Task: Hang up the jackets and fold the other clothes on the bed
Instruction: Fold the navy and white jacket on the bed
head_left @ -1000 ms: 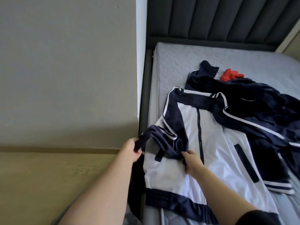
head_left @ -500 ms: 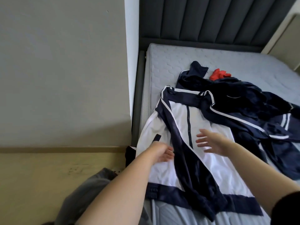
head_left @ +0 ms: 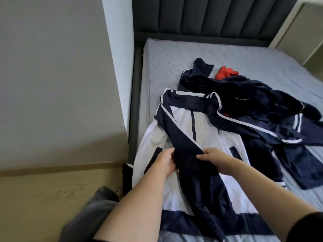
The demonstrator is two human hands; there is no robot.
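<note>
1. A white and navy jacket (head_left: pixel 183 133) is laid flat, front up, on the mattress (head_left: pixel 167 60), along its left edge and down to the near left corner; the navy hem lies at the near edge.
2. One navy sleeve (head_left: pixel 192 165) is laid slantwise across the white front, from the left shoulder down over the hem.
3. The left hand (head_left: pixel 166 161) is set at the sleeve's left edge, about halfway down. Its fingers are curled onto the cloth with the tips hidden under it, so the sleeve is gripped there.
4. The right hand (head_left: pixel 215 158) is laid on the sleeve's right edge, opposite the left hand. Its fingers are stretched out flat and pressed on the cloth, pointing left.
5. Both forearms are reached forward from the bottom of the view, bare, and angled toward each other.
6. A pile of dark clothes (head_left: pixel 248 98) is heaped just beyond and right of the jacket, overlapping its right shoulder.
7. A red garment (head_left: pixel 225 74) is seen behind the pile, toward the headboard (head_left: pixel 209 14).
8. A grey trouser leg (head_left: pixel 92 217) is seen over the floor (head_left: pixel 43 193), left of the mattress.
</note>
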